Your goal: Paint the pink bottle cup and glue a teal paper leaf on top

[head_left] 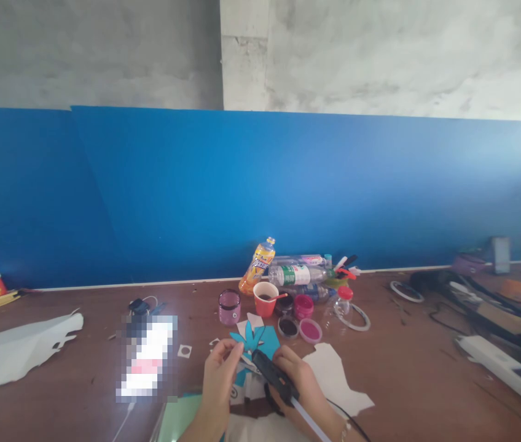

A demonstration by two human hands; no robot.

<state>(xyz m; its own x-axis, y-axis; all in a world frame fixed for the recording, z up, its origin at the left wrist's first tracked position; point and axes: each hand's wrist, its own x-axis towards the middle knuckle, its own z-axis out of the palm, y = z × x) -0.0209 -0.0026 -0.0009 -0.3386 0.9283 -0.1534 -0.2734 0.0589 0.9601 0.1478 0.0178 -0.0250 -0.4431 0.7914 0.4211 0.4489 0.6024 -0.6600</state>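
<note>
My left hand (220, 380) pinches a blue paper cutout (247, 335) with pointed, petal-like strips. In my right hand (304, 377) is a black hot glue gun (273, 376), its nozzle tilted up and left close to the cutout. A pale glue stick (309, 418) protrudes from the gun's rear end. Whether the nozzle touches the paper I cannot tell. Behind the hands lies a blue paper sheet (267, 341). White paper scraps (334, 377) spread to the right and beneath the hands.
A red paper cup (265, 299), a purple jar (230, 307), an orange drink bottle (257, 267) and several plastic bottles stand or lie at the back. A lit, blurred-out screen (147, 359) is on the left. To the right is a white power strip (509, 371) with cables.
</note>
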